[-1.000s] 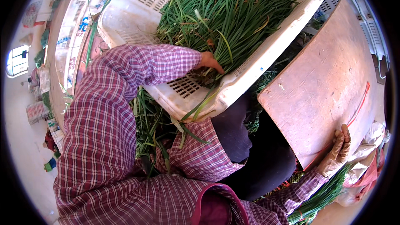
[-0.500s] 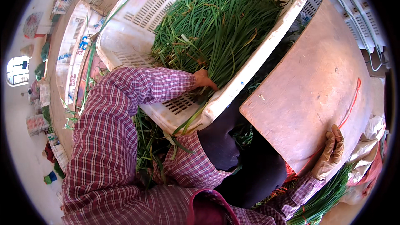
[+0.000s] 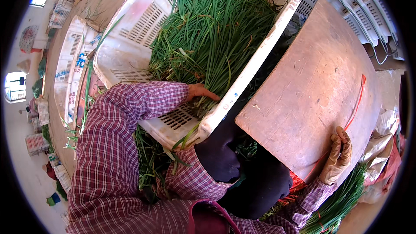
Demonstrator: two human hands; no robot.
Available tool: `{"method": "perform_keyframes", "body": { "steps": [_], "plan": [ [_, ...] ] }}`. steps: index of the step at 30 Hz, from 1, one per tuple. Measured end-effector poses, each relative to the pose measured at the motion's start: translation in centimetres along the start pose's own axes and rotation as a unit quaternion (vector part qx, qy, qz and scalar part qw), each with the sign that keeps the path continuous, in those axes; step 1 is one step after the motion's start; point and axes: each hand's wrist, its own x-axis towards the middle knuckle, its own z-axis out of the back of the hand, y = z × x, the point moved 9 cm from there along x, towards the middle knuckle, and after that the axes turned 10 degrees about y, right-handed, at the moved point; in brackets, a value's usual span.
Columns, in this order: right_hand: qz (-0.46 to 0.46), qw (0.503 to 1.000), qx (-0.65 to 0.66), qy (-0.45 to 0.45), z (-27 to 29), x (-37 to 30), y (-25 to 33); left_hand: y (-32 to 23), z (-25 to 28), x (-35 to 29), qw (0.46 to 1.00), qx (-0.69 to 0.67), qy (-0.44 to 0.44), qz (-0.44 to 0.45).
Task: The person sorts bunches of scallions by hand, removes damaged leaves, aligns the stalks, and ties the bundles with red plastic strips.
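My bare left hand (image 3: 201,93) reaches into a white plastic crate (image 3: 249,78) and closes round the lower stalks of a bunch of garlic chives (image 3: 221,60). Its finger or thumb lies across the stalks beside the crate's near wall; the remaining fingers are partly hidden. A brown-gloved right hand (image 3: 337,158), mine, rests at the near right edge of a worn, tilted board (image 3: 299,99), its fingers loosely extended. Running over the board, a thin red string (image 3: 357,102) passes at that hand's fingertips and shows again on the hand's other side.
Tied green bundles (image 3: 338,203) lie at lower right, near a crumpled tan sack (image 3: 381,141). More red strings (image 3: 297,186) are by my knee. Stacked white crates (image 3: 359,8) stand at upper right, another crate (image 3: 69,73) at left. Loose leaves (image 3: 149,160) hang below the near crate.
The whole view has shifted, with the crate and board appearing slightly further left. My left hand stays on the chives at the crate's near wall. The right hand keeps its place on the board.
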Motion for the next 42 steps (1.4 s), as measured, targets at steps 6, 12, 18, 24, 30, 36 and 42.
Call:
{"method": "perform_keyframes", "body": {
  "steps": [6, 12, 18, 24, 30, 36, 42],
  "plan": [
    [-0.001, 1.000, -0.012, -0.009, 0.1, 0.1, 0.0, -0.4, 0.5, -0.5, 0.994, 0.052, -0.094, -0.003],
    [0.000, 1.000, -0.006, -0.007, 0.1, 0.1, 0.2, -0.1, 1.8, 0.2, 0.994, 0.082, -0.068, 0.038],
    [-0.013, 1.000, 0.011, -0.017, 0.5, -0.2, -0.8, -4.0, 1.3, -5.0, 0.971, 0.184, -0.119, 0.092],
    [0.028, 0.997, 0.077, 0.004, -0.1, 0.3, -0.8, -5.0, 1.3, -14.0, 0.997, -0.039, -0.058, -0.040],
    [0.054, 0.991, 0.124, 0.008, 0.4, 0.3, -0.3, -5.8, -0.4, -23.3, 0.967, -0.049, -0.073, -0.241],
    [0.119, 0.901, 0.271, 0.316, -10.5, -3.4, 17.0, -2.4, -5.8, -32.8, 0.900, -0.144, -0.113, -0.396],
    [-0.045, 0.623, 0.360, 0.693, -26.9, -14.7, 23.7, 3.6, -10.3, -37.7, 0.902, -0.176, -0.065, -0.389]
  ]
}}
